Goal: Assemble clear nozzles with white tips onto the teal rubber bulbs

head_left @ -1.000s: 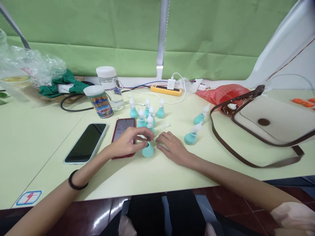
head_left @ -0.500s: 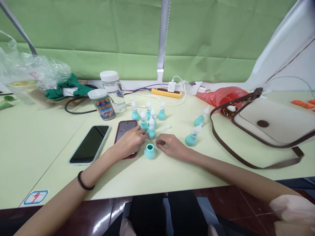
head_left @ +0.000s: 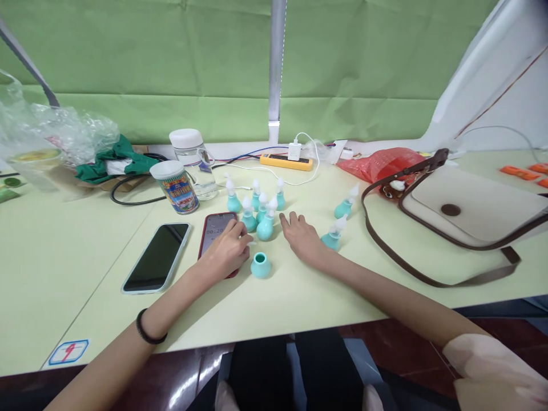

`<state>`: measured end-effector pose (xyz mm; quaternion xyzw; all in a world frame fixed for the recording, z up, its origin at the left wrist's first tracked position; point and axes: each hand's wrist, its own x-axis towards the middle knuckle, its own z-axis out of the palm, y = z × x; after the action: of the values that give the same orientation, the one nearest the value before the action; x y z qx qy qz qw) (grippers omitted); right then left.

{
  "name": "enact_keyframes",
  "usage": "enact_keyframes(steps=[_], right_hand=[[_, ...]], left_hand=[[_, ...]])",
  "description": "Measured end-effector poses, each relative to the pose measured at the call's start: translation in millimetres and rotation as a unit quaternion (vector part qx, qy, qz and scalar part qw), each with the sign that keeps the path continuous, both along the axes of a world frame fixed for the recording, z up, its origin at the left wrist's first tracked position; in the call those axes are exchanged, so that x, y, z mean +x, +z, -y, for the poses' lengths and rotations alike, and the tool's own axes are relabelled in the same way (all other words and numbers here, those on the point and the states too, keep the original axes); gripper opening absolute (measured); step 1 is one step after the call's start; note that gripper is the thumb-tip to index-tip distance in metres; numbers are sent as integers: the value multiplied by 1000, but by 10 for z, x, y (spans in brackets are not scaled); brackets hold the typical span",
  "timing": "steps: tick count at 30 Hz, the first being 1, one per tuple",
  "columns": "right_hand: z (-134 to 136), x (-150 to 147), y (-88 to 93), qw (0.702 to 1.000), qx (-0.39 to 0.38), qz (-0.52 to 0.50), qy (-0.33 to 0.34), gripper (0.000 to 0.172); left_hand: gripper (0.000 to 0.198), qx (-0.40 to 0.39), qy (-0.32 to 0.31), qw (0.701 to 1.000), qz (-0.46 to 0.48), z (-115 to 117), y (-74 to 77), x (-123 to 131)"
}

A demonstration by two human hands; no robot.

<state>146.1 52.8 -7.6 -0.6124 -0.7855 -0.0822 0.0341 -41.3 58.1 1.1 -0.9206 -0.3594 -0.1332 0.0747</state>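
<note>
My left hand [head_left: 230, 246] is closed, fingertips pinching a small translucent white piece [head_left: 252, 243], over the red-edged phone [head_left: 209, 234]. Close by, an open turquoise rubber bulb [head_left: 261, 267] stands upright with its dark hole facing up and no nozzle. My right hand [head_left: 303, 240] lies low over the table, palm down, with its fingers stretched apart. Between and beyond my hands stand several turquoise bulb nasal aspirators with clear nozzles, the nearest aspirator [head_left: 265, 228] upright. Two more, a front aspirator [head_left: 331, 240] and a rear aspirator [head_left: 343, 209], lean right of my right hand.
A black-screened phone [head_left: 157, 260] lies at the left. Behind it are a printed paper cup [head_left: 177, 191] and a clear bottle [head_left: 201, 171]. A yellow power strip [head_left: 286, 162] runs along the back. At the right are a red plastic bag [head_left: 381, 166] and a cream handbag [head_left: 462, 200].
My right hand has moved forward and its fingers have spread, now covering the spot where a small clear piece lay. My left hand has drawn back slightly from the aspirators, showing its pinched piece.
</note>
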Motion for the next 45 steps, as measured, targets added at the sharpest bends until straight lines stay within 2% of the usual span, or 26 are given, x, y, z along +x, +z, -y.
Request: enact_keyframes(steps=[3, 6, 9, 12, 16, 19, 21, 23, 25, 27, 28, 30, 32, 33, 34, 36, 39, 42, 45], right_hand=[[-20, -65, 53, 999, -23, 32, -20, 37], [-17, -86, 96, 998, -40, 54, -22, 31], [21, -69, 122, 996, -51, 66, -11, 35], [87, -31, 130, 996, -58, 71, 4, 40], [176, 40, 127, 996, -64, 62, 28, 40], [216, 114, 106, 996, -64, 45, 46, 41], [230, 163, 79, 996, -65, 32, 59, 40], [237, 203, 42, 995, -59, -14, 85, 37], [238, 231, -1, 985, -40, -103, 131, 34], [236, 250, -43, 964, -12, -199, 176, 31], [234, 258, -64, 953, -1, -233, 191, 29], [234, 275, -102, 938, 15, -280, 205, 28], [243, 293, -142, 928, 19, -309, 205, 27], [253, 301, -163, 924, 22, -323, 204, 26], [267, 309, -185, 919, 27, -337, 203, 25], [301, 323, -231, 904, 45, -369, 209, 24], [354, 345, -294, 874, 91, -412, 240, 25], [386, 372, -339, 848, 134, -425, 287, 29], [401, 400, -364, 842, 148, -391, 342, 35]], left_hand=[[17, -25, -2, 999, -23, 4, -39, 11], [16, -37, -18, 998, -40, 16, -75, 33], [17, -31, -30, 998, -48, 31, -89, 58], [21, 8, -36, 999, -31, 40, -101, 75], [26, 84, -22, 995, 57, 30, -93, 58], [22, 137, 16, 971, 196, 25, -1, 10], [18, 133, 50, 935, 325, 44, 106, -21], [15, 61, 70, 879, 467, 102, 229, -30], [10, -64, 67, 794, 601, 223, 341, 2], [7, -235, 49, 693, 680, 421, 417, 78], [6, -333, 44, 634, 696, 543, 434, 129], [6, -526, 52, 526, 667, 802, 423, 247], [6, -695, 79, 415, 582, 1017, 354, 367], [6, -752, 94, 375, 534, 1087, 303, 421], [6, -783, 105, 354, 501, 1125, 247, 469], [5, -794, 135, 351, 478, 1113, 136, 543], [11, -776, 160, 365, 489, 965, 23, 605], [19, -758, 135, 383, 510, 831, -17, 639], [26, -732, 103, 406, 536, 781, -50, 662]])
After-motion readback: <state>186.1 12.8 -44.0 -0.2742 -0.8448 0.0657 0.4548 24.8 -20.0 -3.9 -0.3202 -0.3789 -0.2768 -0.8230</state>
